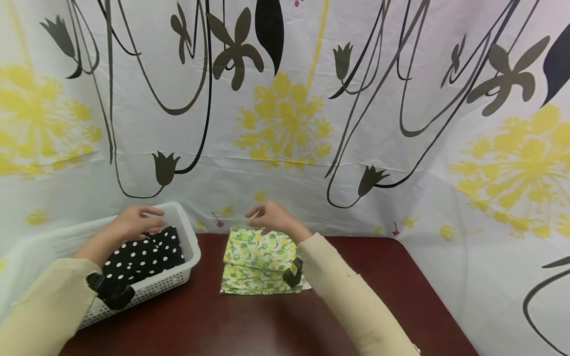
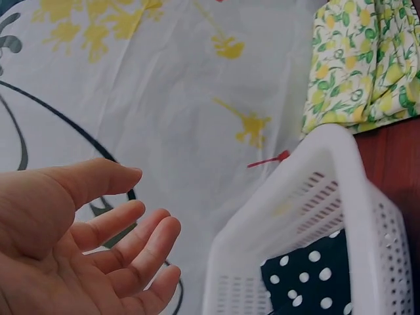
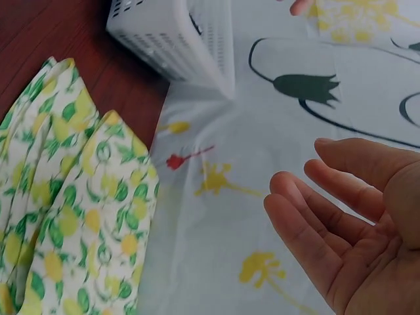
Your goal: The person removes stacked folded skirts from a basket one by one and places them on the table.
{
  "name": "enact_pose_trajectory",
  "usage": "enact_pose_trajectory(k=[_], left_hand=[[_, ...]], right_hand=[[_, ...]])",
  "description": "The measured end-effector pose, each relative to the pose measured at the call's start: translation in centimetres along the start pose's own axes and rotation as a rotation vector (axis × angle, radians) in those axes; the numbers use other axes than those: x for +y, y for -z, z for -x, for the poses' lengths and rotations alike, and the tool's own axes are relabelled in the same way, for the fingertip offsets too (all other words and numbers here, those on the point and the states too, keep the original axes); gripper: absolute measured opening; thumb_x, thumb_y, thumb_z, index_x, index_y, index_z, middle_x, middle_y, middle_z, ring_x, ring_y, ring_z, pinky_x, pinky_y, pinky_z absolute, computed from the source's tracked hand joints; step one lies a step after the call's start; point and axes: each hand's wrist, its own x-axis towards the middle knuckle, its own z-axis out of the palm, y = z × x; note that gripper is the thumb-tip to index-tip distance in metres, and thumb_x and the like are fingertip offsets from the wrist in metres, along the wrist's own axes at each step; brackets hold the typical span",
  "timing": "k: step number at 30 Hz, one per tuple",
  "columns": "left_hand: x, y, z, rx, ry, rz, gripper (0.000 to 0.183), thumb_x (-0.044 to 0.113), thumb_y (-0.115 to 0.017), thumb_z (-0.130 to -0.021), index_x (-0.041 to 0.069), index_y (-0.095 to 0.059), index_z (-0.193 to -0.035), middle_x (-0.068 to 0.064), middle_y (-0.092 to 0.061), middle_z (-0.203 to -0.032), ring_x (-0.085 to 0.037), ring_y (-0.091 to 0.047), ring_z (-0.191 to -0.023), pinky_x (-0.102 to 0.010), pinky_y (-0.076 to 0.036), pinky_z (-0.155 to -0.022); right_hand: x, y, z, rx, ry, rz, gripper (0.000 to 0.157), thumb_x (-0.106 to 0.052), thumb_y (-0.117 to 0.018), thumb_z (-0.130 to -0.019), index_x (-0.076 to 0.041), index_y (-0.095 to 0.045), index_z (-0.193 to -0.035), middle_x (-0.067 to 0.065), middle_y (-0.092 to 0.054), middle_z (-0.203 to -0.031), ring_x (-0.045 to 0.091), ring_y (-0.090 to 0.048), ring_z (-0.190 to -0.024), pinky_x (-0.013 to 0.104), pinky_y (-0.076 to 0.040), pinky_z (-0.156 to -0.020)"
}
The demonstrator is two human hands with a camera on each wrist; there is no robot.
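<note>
Left hand (image 1: 132,223) and right hand (image 1: 277,218), fingers parted, empty; gripping only the top layer could likely unfold the lemon-print cloth (image 1: 254,251).

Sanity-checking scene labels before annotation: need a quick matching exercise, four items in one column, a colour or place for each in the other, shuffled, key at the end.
Column 1
1. Basket
2. Dotted cloth
3. Lemon-print cloth
4. Table

Column 2
A. Dark red-brown
B. Inside the basket
C. Plain white, with holes in its walls
D. Yellow, green and white, lying on the table

Right pairs: 1-C, 2-B, 3-D, 4-A
</note>
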Motion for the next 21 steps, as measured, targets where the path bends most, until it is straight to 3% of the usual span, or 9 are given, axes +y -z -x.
enact_pose_trajectory(k=[8, 14, 21], left_hand=[[0.7, 1.0, -0.1, 0.005, -0.046, -0.032, 0.057, 0.026, -0.056, -0.093, -0.013, -0.040, -0.131, -0.034, -0.053, -0.118, -0.027, -0.064, -0.092, -0.031, -0.052, -0.067], [-0.1, 2.1, 0.1, 0.005, -0.014, -0.045, 0.059, 0.028, -0.057, -0.092, -0.012, -0.038, -0.132, -0.035, -0.049, -0.123, -0.029, -0.064, -0.095, -0.038, -0.053, -0.073], [-2.9, 4.5, 1.3, -0.008, 0.027, -0.023, 0.061, 0.026, -0.052, -0.094, -0.017, -0.031, -0.133, -0.032, -0.056, -0.115, -0.025, -0.065, -0.091, -0.054, -0.047, -0.084]], right_hand=[[-1.4, -0.8, -0.8, -0.012, 0.003, -0.021, 0.026, -0.005, -0.063, -0.088, 0.005, -0.063, -0.112, 0.020, -0.065, -0.096, 0.026, -0.065, -0.080, 0.034, -0.056, -0.065], [-2.1, -1.9, -1.6, -0.009, 0.011, -0.035, 0.024, -0.004, -0.063, -0.088, 0.005, -0.064, -0.110, 0.018, -0.067, -0.096, 0.027, -0.066, -0.080, 0.031, -0.056, -0.062], [-2.8, -3.5, -3.0, 0.007, -0.023, -0.003, 0.021, -0.007, -0.065, -0.087, 0.000, -0.068, -0.106, 0.015, -0.068, -0.089, 0.022, -0.066, -0.072, 0.029, -0.055, -0.059]])
